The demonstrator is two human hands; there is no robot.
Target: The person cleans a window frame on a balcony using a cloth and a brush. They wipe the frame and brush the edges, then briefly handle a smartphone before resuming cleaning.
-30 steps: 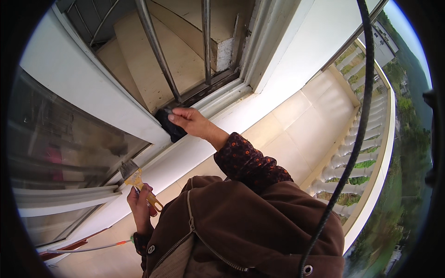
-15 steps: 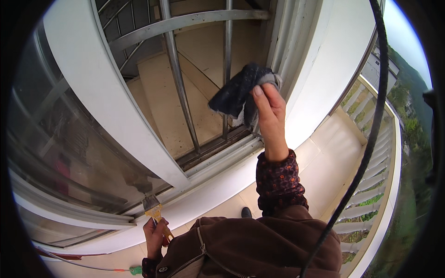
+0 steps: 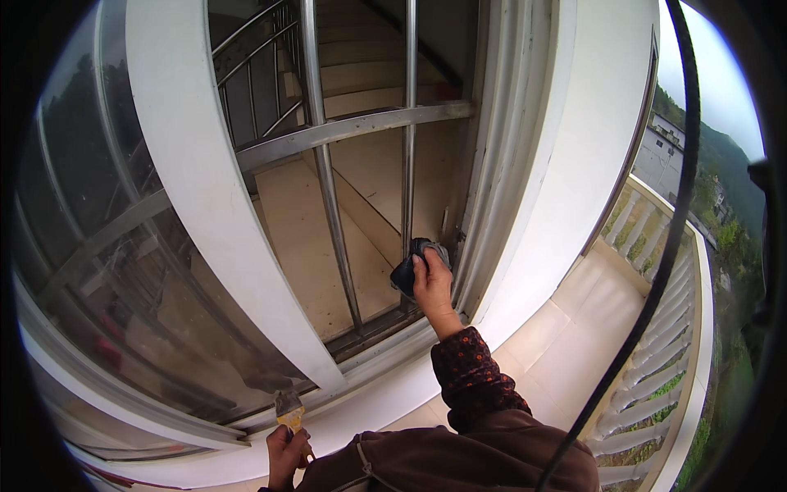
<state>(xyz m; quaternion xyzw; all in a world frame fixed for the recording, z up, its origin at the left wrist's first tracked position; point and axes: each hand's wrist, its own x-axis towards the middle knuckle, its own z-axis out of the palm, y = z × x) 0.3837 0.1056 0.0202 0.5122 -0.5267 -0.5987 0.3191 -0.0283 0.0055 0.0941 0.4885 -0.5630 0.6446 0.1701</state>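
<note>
My right hand (image 3: 433,283) is closed around a bunched dark cloth (image 3: 407,274). The cloth lies against the lower part of a shiny metal bar (image 3: 407,189), near the right side of the window frame (image 3: 484,197). Low in the view, my left hand (image 3: 285,453) grips a flat paintbrush (image 3: 292,414) by its yellow handle. The brush's greyish head points up, close to the lower edge of the glass pane (image 3: 205,344). My fingers hide part of the handle.
A flat crossbar (image 3: 361,131) joins the upright bars, with stairs (image 3: 361,53) beyond. A white sash (image 3: 205,189) stands left of the opening. On the right, a black cable (image 3: 679,205) hangs before a white balustrade (image 3: 656,328).
My right hand has moved down and left, bringing the cloth from in front of the opening to the bar, more bunched. My left hand still holds the brush. The view has shifted upward.
</note>
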